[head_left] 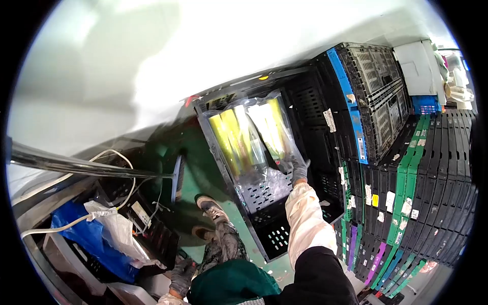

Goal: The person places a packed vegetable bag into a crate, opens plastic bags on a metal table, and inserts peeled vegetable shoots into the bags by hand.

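My right hand, in a dark glove, reaches into a black crate and is closed on the lower end of a clear plastic bag. Pale green and white long items show through this bag. Beside it in the crate lies another clear bag with similar yellow-green items. Loose clear plastic covers the crate's perforated floor below them. My left hand, also gloved, hangs low near my leg, away from the crate; its fingers are too dim to make out.
Stacked black and green folded crates stand at the right, with a blue-edged crate behind. A metal pole crosses the left side above a blue plastic bag and cables. My shoes are on the green floor.
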The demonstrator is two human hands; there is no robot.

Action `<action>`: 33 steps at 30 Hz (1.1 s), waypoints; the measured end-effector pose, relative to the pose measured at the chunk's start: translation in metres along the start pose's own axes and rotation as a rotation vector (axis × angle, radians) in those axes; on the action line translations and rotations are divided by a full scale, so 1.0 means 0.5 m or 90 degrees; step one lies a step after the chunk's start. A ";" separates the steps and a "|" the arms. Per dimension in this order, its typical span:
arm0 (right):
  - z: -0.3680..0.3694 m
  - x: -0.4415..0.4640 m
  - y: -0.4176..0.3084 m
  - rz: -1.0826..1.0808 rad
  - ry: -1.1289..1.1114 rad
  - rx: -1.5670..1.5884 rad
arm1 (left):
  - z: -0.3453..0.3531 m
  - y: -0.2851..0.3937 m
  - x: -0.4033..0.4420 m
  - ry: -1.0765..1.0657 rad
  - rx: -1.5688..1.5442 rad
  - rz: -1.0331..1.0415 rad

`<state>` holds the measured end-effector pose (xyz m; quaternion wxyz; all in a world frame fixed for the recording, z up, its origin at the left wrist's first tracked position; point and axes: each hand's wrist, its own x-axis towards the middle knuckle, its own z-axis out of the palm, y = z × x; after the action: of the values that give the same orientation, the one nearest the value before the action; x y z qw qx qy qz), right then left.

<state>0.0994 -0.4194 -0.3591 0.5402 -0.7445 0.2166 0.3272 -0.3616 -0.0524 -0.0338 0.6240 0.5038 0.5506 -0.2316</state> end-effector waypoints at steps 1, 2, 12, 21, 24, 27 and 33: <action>0.030 -0.067 -0.025 0.011 0.178 0.025 | 0.015 0.035 -0.014 0.003 -0.023 0.019; 0.072 -0.159 -0.109 0.077 0.199 0.111 | 0.025 0.060 -0.028 0.004 -0.025 0.021; 0.206 -0.250 -0.185 0.345 0.075 0.130 | -0.001 0.096 -0.082 0.014 -0.128 0.110; 0.186 -0.469 -0.240 -0.198 0.104 -0.215 | 0.041 0.183 -0.171 -0.075 0.061 0.186; 0.230 -0.604 -0.333 -0.207 0.095 0.096 | 0.053 0.244 -0.234 0.059 0.081 0.418; 0.315 -0.725 -0.472 -0.144 0.031 0.209 | 0.013 0.324 -0.356 0.023 0.019 0.470; 0.600 -1.122 -0.671 -0.792 -0.314 -0.398 | -0.132 0.366 -0.592 0.326 -0.159 0.835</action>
<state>-0.1380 -0.0446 0.2072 0.4217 -0.7534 -0.4769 0.1646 -0.3220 -0.0022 0.3144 0.5386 0.6946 0.2857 0.3819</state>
